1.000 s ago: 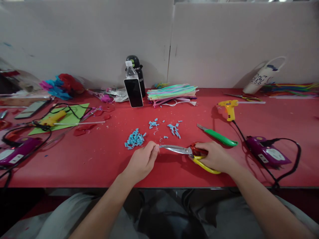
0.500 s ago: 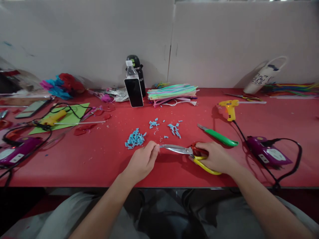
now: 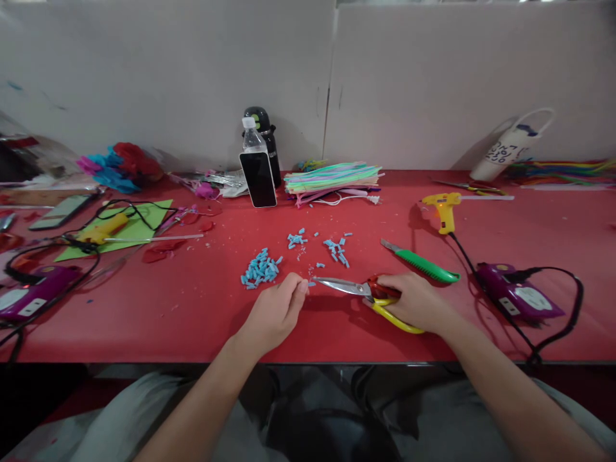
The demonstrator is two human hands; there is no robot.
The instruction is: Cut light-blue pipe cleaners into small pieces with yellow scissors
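Note:
My left hand (image 3: 282, 308) pinches a small blue piece (image 3: 311, 283) that sticks out a little past the fingertips. The fingers of my right hand (image 3: 414, 301) are wrapped round the red and yellow handles of the scissors (image 3: 344, 286). Their blades point left, with the tips close to the blue piece. Behind my left hand lies a heap of short blue pieces (image 3: 261, 268). Two smaller groups, one at the middle (image 3: 297, 239) and one farther right (image 3: 337, 251), rest on the red table (image 3: 192, 321) among tiny pale scraps.
A green cutter (image 3: 428, 265), a yellow glue gun (image 3: 445, 212) and a purple power block (image 3: 520, 294) are on the right. At the back, a phone (image 3: 258, 179) leans on a bottle beside pastel strips (image 3: 337, 178). Another glue gun (image 3: 108, 228) lies left on green paper.
The scissors and my right hand have shifted slightly left, and the blade tips now sit a bit higher, above the blue piece. My left hand has hardly moved.

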